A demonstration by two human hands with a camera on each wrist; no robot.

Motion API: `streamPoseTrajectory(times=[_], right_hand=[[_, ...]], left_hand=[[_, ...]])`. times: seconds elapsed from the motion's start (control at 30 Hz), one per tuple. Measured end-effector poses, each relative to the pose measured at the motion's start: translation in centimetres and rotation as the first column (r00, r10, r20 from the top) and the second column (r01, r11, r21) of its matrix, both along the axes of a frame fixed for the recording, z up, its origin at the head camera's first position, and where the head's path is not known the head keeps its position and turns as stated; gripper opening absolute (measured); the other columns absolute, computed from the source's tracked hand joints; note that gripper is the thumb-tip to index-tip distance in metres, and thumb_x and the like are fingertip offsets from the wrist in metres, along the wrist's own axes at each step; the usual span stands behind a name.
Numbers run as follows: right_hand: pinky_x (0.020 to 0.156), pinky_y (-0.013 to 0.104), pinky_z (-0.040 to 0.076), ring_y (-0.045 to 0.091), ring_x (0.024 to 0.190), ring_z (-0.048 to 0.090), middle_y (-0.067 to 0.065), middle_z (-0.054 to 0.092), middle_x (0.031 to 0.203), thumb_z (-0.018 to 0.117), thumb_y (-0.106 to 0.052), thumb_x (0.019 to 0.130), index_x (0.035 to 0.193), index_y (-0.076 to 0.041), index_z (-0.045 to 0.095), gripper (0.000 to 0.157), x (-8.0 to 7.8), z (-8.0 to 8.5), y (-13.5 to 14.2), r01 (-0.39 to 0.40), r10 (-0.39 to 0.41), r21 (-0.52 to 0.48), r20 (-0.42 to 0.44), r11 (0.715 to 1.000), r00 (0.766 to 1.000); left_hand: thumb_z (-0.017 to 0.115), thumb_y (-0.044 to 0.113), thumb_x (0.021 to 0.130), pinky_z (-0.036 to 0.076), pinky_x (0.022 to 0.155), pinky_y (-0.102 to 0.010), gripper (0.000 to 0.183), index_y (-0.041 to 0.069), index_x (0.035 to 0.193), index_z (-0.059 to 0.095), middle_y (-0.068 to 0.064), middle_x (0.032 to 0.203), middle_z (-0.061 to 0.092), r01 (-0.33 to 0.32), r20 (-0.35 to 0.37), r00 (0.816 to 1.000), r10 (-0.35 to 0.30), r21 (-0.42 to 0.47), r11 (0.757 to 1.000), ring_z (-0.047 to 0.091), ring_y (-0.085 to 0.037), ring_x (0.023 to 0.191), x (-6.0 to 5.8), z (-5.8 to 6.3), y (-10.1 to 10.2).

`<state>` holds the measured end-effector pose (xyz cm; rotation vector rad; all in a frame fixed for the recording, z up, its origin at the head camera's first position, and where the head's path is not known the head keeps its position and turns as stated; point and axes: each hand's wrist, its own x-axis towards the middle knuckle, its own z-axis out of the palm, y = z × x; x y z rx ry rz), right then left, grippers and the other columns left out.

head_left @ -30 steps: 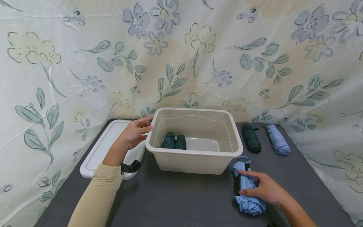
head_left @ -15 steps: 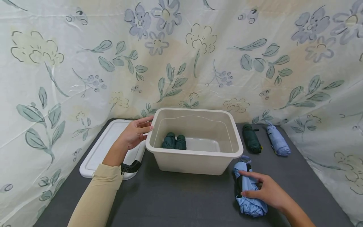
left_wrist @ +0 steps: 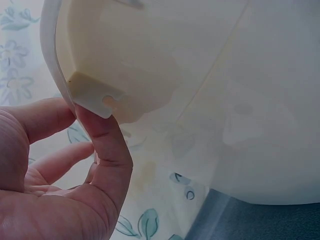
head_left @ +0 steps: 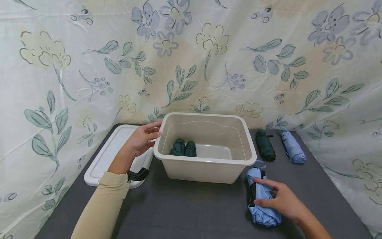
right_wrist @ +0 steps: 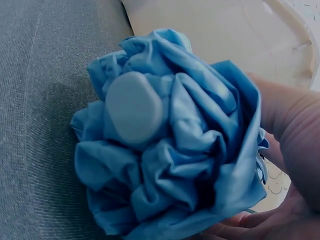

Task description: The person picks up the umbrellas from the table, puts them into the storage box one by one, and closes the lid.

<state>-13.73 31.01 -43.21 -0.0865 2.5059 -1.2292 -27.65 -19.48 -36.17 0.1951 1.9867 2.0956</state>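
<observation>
A light blue folded umbrella (head_left: pixel 264 209) lies on the dark table in front of the bin's right corner. My right hand (head_left: pixel 282 200) grips it from the right, thumb and index finger on its top side. The right wrist view shows its crumpled fabric (right_wrist: pixel 195 145) and a pale rounded end piece (right_wrist: pixel 134 107). My left hand (head_left: pixel 141 141) holds the left rim of a cream plastic bin (head_left: pixel 203 169). In the left wrist view, thumb and fingers (left_wrist: pixel 107 150) pinch that rim. Two dark green rolled bundles (head_left: pixel 182 149), like folded umbrellas, stand inside the bin at left.
At the back right lie a dark green folded umbrella (head_left: pixel 265 146) and a periwinkle one (head_left: pixel 293 147). A white lid (head_left: pixel 110 152) lies left of the bin, partly under my left forearm. A floral curtain (head_left: pixel 191 59) hangs behind the dark table (head_left: pixel 185 212).
The light blue umbrella has shifted very slightly right with my right hand, and its wrist loop now shows more plainly. My left hand and the bin stay put.
</observation>
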Motion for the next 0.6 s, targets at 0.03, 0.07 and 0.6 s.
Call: streamPoseTrajectory(times=[0.03, 0.07, 0.6], right_hand=[[0.101, 0.072, 0.043, 0.057, 0.147, 0.028, 0.027, 0.036, 0.161, 0.087, -0.032, 0.082, 0.151, -0.015, 0.052, 0.080, -0.1, -0.1, 0.1, 0.003, -0.003, -0.011, 0.002, 1.000, 1.000], [0.101, 0.072, 0.043, 0.057, 0.147, 0.027, 0.027, 0.036, 0.161, 0.087, -0.032, 0.082, 0.151, -0.014, 0.052, 0.080, -0.1, -0.1, 0.1, 0.005, -0.005, -0.018, 0.004, 1.000, 1.000], [0.108, 0.081, 0.027, 0.059, 0.148, 0.018, 0.028, 0.022, 0.166, 0.085, -0.030, 0.085, 0.156, -0.013, 0.044, 0.084, -0.9, 0.9, 1.1, 0.074, -0.073, -0.040, 0.033, 0.996, 0.997]], left_hand=[[0.064, 0.010, 0.101, 0.061, 0.086, -0.027, 0.061, 0.011, 0.157, 0.041, -0.002, 0.119, 0.062, 0.001, 0.000, 1.000, -0.001, 0.000, 1.000, 0.068, -0.012, 0.102, -0.1, 0.0, 0.0], [0.064, 0.010, 0.101, 0.061, 0.085, -0.027, 0.061, 0.011, 0.157, 0.041, -0.002, 0.119, 0.062, 0.001, 0.000, 1.000, -0.001, -0.001, 1.000, 0.068, -0.012, 0.102, -0.1, 0.0, 0.0], [0.066, 0.013, 0.100, 0.061, 0.087, -0.028, 0.061, 0.012, 0.157, 0.043, -0.001, 0.120, 0.062, -0.003, 0.019, 1.000, 0.003, -0.015, 1.000, 0.067, -0.013, 0.104, -0.6, 0.2, -0.2]])
